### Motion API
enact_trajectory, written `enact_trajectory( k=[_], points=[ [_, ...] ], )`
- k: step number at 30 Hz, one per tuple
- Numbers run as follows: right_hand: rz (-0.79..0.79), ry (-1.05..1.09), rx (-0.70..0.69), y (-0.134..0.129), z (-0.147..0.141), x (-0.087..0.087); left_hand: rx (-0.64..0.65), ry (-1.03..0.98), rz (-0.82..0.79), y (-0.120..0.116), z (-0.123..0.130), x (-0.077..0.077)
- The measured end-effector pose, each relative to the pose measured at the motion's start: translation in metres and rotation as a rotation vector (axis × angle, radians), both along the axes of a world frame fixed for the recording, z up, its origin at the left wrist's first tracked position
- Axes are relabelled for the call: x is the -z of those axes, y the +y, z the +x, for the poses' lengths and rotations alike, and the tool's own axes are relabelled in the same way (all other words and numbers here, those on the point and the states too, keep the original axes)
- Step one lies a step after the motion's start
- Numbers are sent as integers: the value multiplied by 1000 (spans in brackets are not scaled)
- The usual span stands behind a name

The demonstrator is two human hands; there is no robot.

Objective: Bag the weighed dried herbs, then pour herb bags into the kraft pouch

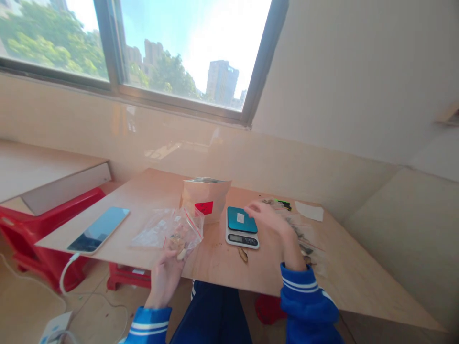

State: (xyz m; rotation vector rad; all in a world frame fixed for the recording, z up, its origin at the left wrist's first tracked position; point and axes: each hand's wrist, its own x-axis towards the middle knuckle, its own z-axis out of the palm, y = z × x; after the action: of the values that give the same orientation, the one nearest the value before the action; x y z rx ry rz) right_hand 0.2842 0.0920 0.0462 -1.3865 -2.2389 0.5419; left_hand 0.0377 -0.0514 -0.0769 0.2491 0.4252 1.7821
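My left hand is closed on the lower part of a clear zip bag with pale and brown dried pieces inside. Over the right side of the kitchen scale's blue-green platform, my right hand has its fingers bent down and drawn together. What they hold, if anything, is too small to make out. A small white label lies on the platform. In front of the scale is a brown dried slice. Behind the zip bag stands an open pouch with a red label.
Flat clear bags lie left of the pouch. A phone with a white cable rests at the table's left edge. Several filled clear bags, partly behind my right arm, and a white paper lie at right. Red stools stand at left.
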Motion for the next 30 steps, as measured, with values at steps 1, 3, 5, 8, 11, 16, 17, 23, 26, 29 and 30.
enact_trajectory(
  k=[1, 3, 5, 8, 11, 16, 17, 23, 26, 29, 30],
  points=[
    [-94, -181, 10, -9, 11, 13, 5, 5, 24, 0, 1, -1],
    [-143, -265, 34, -30, 22, 41, 20, 7, 58, 0, 2, -1],
    [-134, -288, 55, -49, 21, 66, 42, -7, 80, 0, 3, -1],
    [-82, -316, 63, -67, 10, 90, 84, -27, 106, -1, 3, -1],
    [-41, -351, 31, -68, 0, 93, 103, -31, 118, -4, 0, -4],
    [-7, -276, -55, -51, -8, 44, 93, -60, 100, -8, -7, -8],
    [22, -218, -92, -46, -11, 26, 89, -62, 100, -9, -8, -8],
    [329, 78, -153, -19, -59, -69, 97, -20, 94, -12, -10, -12],
    [438, 100, -112, -3, -90, -83, 90, 29, 64, -14, -10, -17],
    [486, 69, -97, 8, -112, -75, 61, 103, 14, -17, -10, -21],
    [493, 59, -95, 10, -115, -71, 55, 124, 1, -18, -10, -22]
  ],
)
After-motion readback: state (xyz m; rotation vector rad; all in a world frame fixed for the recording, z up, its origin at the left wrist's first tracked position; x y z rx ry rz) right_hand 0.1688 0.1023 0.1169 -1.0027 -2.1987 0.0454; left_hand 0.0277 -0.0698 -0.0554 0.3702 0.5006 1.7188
